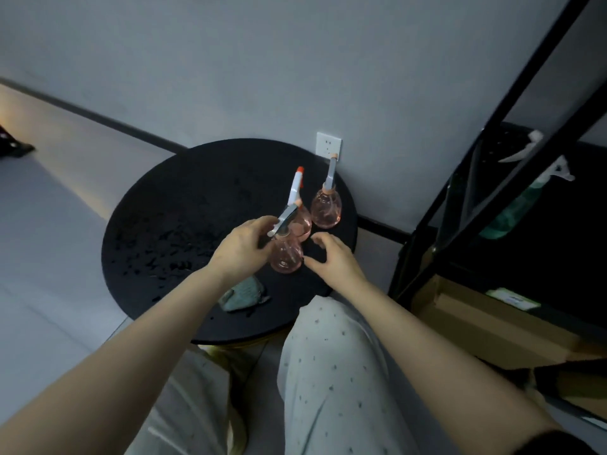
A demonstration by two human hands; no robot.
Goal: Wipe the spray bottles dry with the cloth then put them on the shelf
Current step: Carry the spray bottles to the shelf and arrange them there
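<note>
left hand (244, 243) has its fingers curled round the neck and trigger head of the nearest spray bottle (286, 254), bottle base looks to be on or just off the worktop (157, 224), can't tell which. right hand (330, 257) is spread in an open claw just right of the same bottle, holding nothing, thumb tip close to the bottle's bulb

held bottle sits toward the near-right part of the round worktop. long axis close to upright, leaning a bit; trigger head tilts up and to the left, over the left hand. middle bottle (300, 221) right behind it, orange nozzle aimed at the far edge. third bottle (325, 205) just right of that, near the far-right edge by the wall socket (328, 145), upright

cloth (244, 295) lies crumpled by the near edge, under the left forearm, neither hand on it

risks, my read:
- worktop is beaded with water and the bulbs look wet, so a neck-only grip may slip
- the three bottles are packed tight; lifting or tipping the held one could knock the middle one into the third and off the far-right edge
- cloth hidden under the arm, reaching back for it blind may drag it off the near edge
- shelf (492, 159) on the right already has bottles on it, crowded placement
</note>
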